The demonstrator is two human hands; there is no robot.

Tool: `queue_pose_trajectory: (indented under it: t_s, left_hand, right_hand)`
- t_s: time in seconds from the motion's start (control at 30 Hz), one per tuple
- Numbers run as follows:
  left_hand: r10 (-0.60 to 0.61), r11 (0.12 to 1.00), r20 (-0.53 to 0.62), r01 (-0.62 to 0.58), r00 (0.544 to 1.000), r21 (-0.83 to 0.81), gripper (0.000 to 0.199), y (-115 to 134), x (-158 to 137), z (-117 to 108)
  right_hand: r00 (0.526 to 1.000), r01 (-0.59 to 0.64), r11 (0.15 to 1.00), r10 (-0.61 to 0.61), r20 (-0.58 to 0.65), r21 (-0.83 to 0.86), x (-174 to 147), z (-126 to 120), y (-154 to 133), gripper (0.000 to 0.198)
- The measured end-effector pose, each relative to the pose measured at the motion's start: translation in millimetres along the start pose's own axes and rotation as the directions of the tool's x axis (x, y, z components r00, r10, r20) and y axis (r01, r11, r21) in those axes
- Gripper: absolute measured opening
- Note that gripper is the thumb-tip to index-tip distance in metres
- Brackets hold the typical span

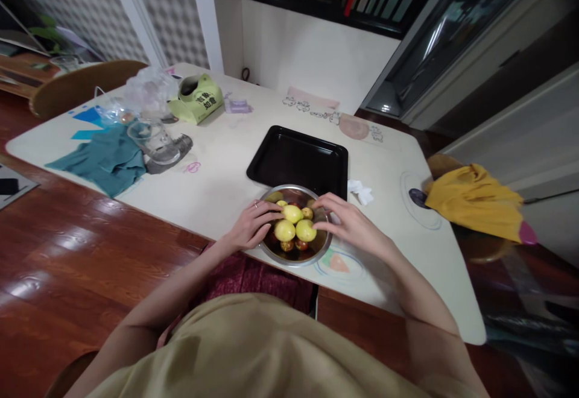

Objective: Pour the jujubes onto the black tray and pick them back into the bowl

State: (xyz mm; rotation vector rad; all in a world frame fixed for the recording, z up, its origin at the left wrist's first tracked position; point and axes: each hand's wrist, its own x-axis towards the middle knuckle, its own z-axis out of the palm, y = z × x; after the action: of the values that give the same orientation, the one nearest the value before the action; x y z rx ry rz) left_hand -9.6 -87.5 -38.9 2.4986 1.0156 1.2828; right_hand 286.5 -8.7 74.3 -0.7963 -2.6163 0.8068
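A round steel bowl [296, 262] stands at the near edge of the white table, holding several yellow, lemon-like fruits [284, 230] piled above smaller brown-speckled round pieces [286, 245]. My left hand [254, 223] reaches over the bowl's left side. Its fingers stretch toward the topmost yellow fruit [293, 214], and its thumb is apart from them. From the right, my right hand [350, 220] comes over the rim with thumb and fingers spread beside the right-hand yellow fruit [306, 230]. Whether its fingertips touch the fruit is hard to tell. Neither hand is closed around anything.
Just behind the bowl lies a black baking tray [301, 160]. A crumpled white tissue [360, 193] is beside it. Left on the table [217, 184] are a glass jug [154, 140], a teal cloth [106, 160], a green box [199, 99] and clear plastic bags [149, 93]. Yellow clothing [474, 202] covers a chair at right.
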Motion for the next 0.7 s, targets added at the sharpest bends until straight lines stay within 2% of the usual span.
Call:
queue_pose_trajectory:
  t_s: [0.17, 0.3, 0.5, 0.7]
  left_hand:
    - [-0.027, 0.999, -0.017, 0.026, 0.999, -0.018, 0.045, -0.1, -1.4, 1.7]
    - [-0.076, 0.996, -0.052, 0.073, 0.996, -0.057, 0.046, 1.2, -1.0, 1.5]
    - [-0.224, 0.972, -0.207, 0.205, 0.952, -0.113, 0.045, 3.8, 3.6, 1.4]
    - [-0.306, 0.949, -0.226, 0.277, 0.925, -0.15, 0.042, 5.4, 6.8, 1.5]
  right_hand:
    - [0.99, -0.103, 0.98, 0.085, -0.109, -0.173, 7.1, -3.7, 29.3, 0.023]
    - [0.982, -0.19, 0.94, 0.178, -0.067, -0.283, 10.3, -0.3, 46.8, 0.025]
    - [0.979, -0.201, 0.936, 0.204, -0.022, -0.289, 11.4, 1.7, 47.7, 0.032]
    - [0.983, -0.182, 0.942, 0.186, -0.015, -0.283, 12.0, 3.4, 47.9, 0.033]
